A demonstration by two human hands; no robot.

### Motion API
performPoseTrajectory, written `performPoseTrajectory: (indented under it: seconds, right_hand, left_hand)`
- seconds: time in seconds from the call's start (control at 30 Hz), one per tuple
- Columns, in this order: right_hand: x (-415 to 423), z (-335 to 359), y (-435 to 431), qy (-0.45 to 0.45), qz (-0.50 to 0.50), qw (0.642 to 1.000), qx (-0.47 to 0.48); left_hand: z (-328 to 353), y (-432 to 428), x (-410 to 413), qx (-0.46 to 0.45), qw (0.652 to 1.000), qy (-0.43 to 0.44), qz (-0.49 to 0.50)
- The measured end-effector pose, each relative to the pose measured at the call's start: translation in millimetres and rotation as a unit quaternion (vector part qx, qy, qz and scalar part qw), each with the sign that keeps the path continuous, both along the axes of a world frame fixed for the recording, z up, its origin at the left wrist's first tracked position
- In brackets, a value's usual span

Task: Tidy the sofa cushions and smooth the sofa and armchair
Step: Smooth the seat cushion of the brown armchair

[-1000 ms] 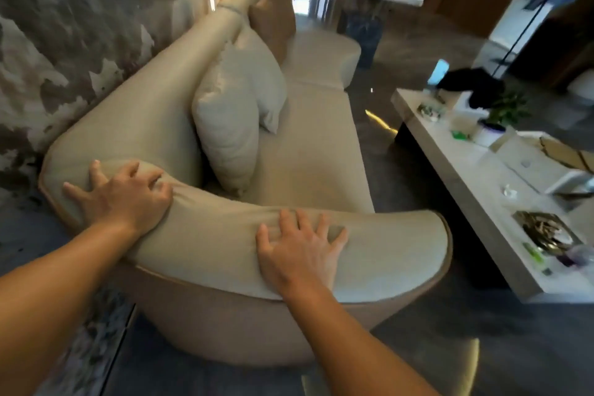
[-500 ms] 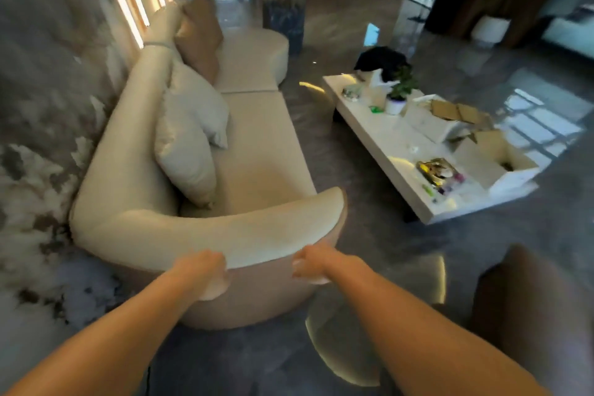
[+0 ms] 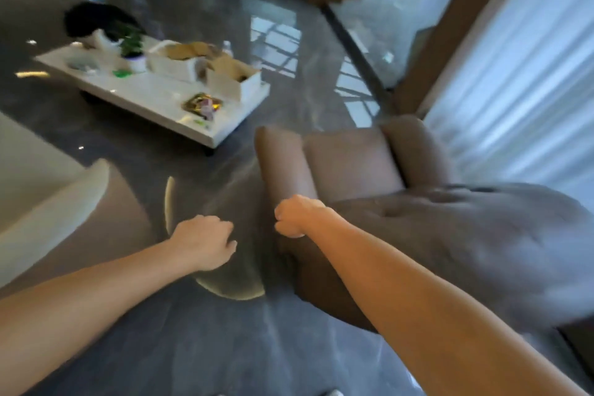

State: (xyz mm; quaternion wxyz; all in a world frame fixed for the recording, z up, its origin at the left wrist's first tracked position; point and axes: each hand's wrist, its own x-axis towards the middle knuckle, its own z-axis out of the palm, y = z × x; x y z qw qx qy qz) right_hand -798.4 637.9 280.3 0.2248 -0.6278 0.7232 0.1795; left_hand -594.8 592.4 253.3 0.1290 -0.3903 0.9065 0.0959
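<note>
Glossy grey floor (image 3: 199, 347); armchair (image 3: 353, 167) faces coffee table (image 3: 154, 100).

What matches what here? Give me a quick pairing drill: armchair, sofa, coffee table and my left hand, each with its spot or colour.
Things:
1. armchair
2. sofa
3. coffee table
4. left hand

Descriptions:
A. white, carrying open boxes
B. cream, at the left edge
C. brown, by the curtains
D. curled above the floor, touching nothing

Pairs: 1-C, 2-B, 3-A, 4-D
</note>
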Motion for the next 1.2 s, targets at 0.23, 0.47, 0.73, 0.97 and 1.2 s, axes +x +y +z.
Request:
performPoseTrajectory:
  seconds: [0.23, 0.47, 0.73, 0.97, 1.2]
  right_hand:
    - [-180.3, -6.3, 169.8, 0.065, -0.153, 0.986, -0.027]
    - [-294.8, -46.2, 296.4, 0.033, -0.093, 0.976, -0.196]
    - [-368.6, -61.4, 313.2, -0.015, 0.008, 0.967, -0.255]
    - [-421.4, -65.7, 320.5, -0.064, 0.059, 0.954, -0.286]
    - [-510.8, -61.5, 332.8, -0.108, 0.129, 0.947, -0.275]
  left_hand:
    - [22.0, 91.4, -178.8, -0.002, 0.997, 0.036, -0.071]
    - [18.6, 186.8, -318.8, 0.107, 0.991, 0.058, -0.06]
    - [-22.3, 242.9, -374.5, 0.112, 0.994, 0.017, -0.011]
    - [-36.8, 283.7, -416.2, 0.053, 0.995, 0.046, 0.069]
    - [-31.0, 329.1, -498.2, 0.081, 0.98, 0.062, 0.169]
